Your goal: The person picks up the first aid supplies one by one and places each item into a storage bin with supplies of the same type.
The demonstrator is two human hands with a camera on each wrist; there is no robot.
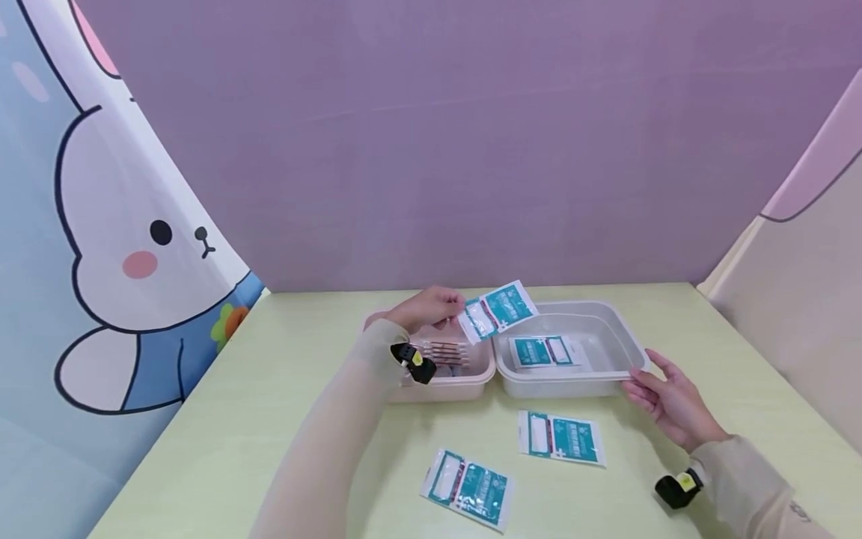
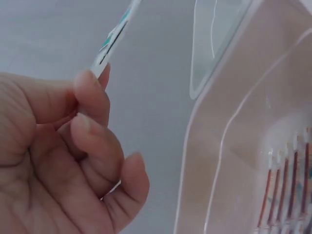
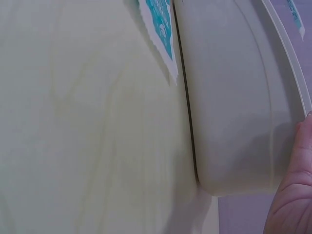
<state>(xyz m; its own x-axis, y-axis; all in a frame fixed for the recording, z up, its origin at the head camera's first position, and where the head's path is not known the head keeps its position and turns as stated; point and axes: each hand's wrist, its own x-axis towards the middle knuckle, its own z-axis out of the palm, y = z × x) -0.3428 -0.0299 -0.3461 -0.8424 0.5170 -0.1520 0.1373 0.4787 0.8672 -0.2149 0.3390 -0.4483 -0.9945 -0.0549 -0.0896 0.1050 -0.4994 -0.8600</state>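
Observation:
My left hand (image 1: 429, 307) pinches a teal-and-white sachet (image 1: 500, 311) by its left end, between thumb and fingers. The sachet is tilted, above where the pink and white bins meet. Brown-stick swabs (image 1: 446, 352) lie in the pink bin (image 1: 481, 374) beneath that hand; the left wrist view shows their white tips. My right hand (image 1: 676, 404) grips the near right corner of the white bin (image 1: 566, 388), thumb on the rim and fingers below it. Inside the white bin, another sachet (image 1: 544, 351) lies flat at the left.
Two more teal-and-white sachets lie on the pale yellow table in front of the bins, one sachet (image 1: 562, 438) near the white bin and one sachet (image 1: 468, 489) closer to me. A purple wall (image 1: 471, 150) rises behind the table.

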